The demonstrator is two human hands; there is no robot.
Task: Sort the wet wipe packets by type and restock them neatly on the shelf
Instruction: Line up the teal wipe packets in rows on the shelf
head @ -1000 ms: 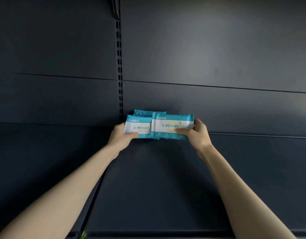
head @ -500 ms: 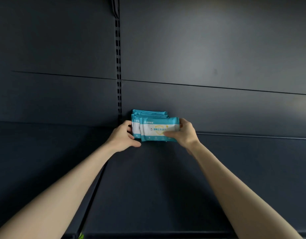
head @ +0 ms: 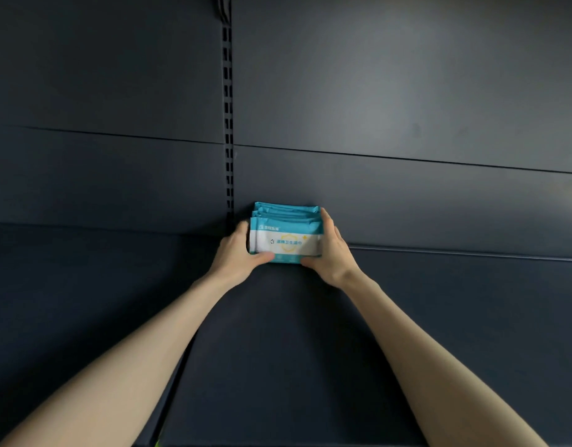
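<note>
Head view, single frame.

- Wet wipe packets (head: 286, 233): several teal packets are standing on edge in a tight row, front to back, at the rear of the dark shelf (head: 278, 350). The rearmost one is sitting against or just off the back panel (head: 391, 91); I cannot tell which. The row is sitting just right of the slotted upright (head: 227, 124). The front packet is showing a white band with a yellow shield mark. All visible packets are looking like the same type.
- Left hand (head: 236, 254): grasping the left end of the row, thumb lying across the lower front of the first packet, fingers wrapping round the side.
- Right hand (head: 334, 253): grasping the right end, fingers reaching along the side toward the back, thumb pressing at the lower front corner.
- Both forearms are reaching in over the shelf deck.
</note>
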